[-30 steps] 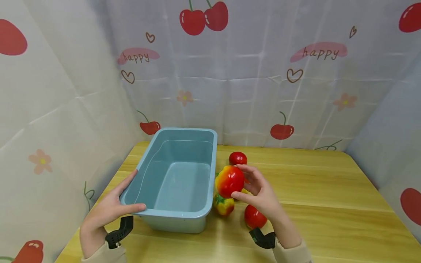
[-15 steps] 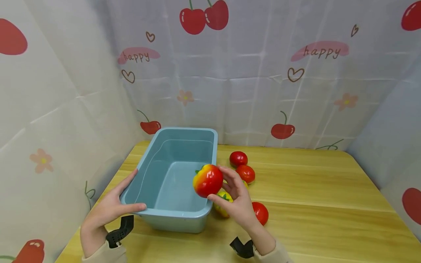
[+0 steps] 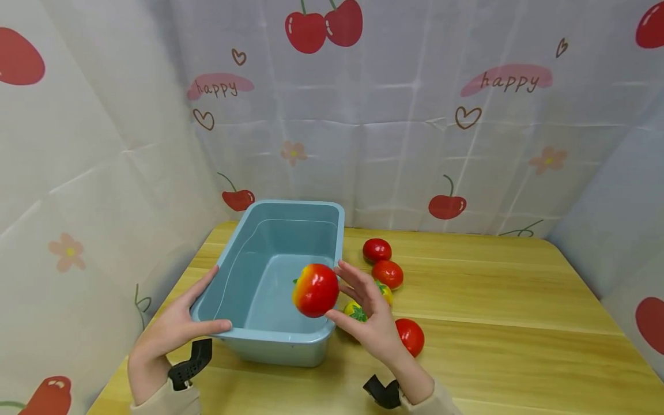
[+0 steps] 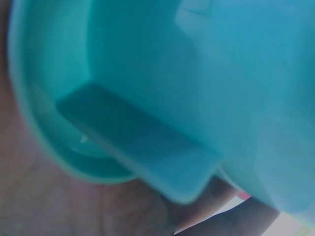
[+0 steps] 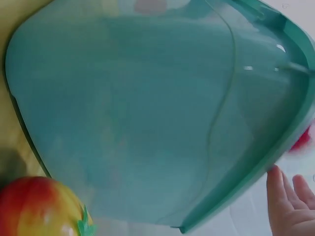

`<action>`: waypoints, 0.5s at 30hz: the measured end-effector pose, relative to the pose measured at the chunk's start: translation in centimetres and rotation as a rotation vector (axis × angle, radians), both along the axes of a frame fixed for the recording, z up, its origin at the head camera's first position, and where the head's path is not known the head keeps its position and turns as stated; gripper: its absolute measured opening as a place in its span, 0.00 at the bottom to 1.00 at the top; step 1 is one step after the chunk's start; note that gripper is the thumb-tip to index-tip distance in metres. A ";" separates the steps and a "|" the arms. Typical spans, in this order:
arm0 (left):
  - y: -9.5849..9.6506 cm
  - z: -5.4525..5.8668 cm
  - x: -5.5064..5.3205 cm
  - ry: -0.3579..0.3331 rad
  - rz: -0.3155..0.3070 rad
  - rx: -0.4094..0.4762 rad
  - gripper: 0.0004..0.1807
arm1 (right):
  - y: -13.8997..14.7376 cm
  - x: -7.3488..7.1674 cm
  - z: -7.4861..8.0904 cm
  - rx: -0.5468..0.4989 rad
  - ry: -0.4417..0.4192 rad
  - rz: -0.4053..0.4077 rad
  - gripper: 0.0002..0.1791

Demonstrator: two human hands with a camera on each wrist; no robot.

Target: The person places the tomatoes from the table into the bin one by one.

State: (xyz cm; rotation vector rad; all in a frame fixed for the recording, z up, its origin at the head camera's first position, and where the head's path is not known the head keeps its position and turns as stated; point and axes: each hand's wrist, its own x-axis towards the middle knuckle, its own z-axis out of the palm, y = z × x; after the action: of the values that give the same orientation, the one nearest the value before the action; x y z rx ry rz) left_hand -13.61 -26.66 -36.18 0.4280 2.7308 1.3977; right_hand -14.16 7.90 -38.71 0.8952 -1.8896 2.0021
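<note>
My left hand [image 3: 173, 320] holds the near left corner of a blue plastic basin [image 3: 339, 248], thumb over the front rim and fingers along the left side. A glossy red-and-yellow toy fruit [image 3: 316, 291] with a green leaf is above the basin's inside. Just right of it is my right hand [image 3: 368, 317], thumb and fingers spread apart beside the fruit. In the right wrist view, the right fingers [image 5: 283, 196] are straight, with nothing between them. The left wrist view is filled by the basin [image 4: 138, 132] at close range.
Right of the basin on the wooden table [image 3: 498, 300] lie red toy fruits [image 3: 388, 274] and yellow ones with green leaves [image 3: 355, 312], partly behind my right hand. A fruit [image 5: 39, 206] sits close to the basin's outer wall. A printed curtain [image 3: 389, 155] stands behind.
My right hand has carried the red-and-yellow toy fruit left, from beside the basin to over it, and its fingers have now parted from the fruit. The left hand stays on the rim.
</note>
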 end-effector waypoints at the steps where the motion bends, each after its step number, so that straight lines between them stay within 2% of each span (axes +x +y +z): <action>1: 0.0 0.0 0.0 0.000 0.000 0.000 0.54 | 0.2 0.0 0.0 0.000 0.007 0.004 0.40; 4: 0.0 -0.1 0.0 0.002 -0.002 0.002 0.54 | 1.1 -0.3 0.2 0.012 0.017 -0.002 0.39; 9: -0.1 -0.1 -0.1 0.013 -0.001 -0.010 0.54 | 3.3 -0.9 0.5 0.064 -0.005 -0.069 0.35; 15: -0.2 0.0 -0.1 -0.014 0.015 -0.001 0.53 | 5.5 -1.6 0.8 0.091 -0.040 -0.139 0.32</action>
State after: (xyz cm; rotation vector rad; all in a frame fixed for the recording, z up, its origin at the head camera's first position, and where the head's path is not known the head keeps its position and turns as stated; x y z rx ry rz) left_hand -13.69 -26.81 -36.22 0.3979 2.7292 1.3973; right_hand -15.78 13.40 -37.96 0.7287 -2.0196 1.8795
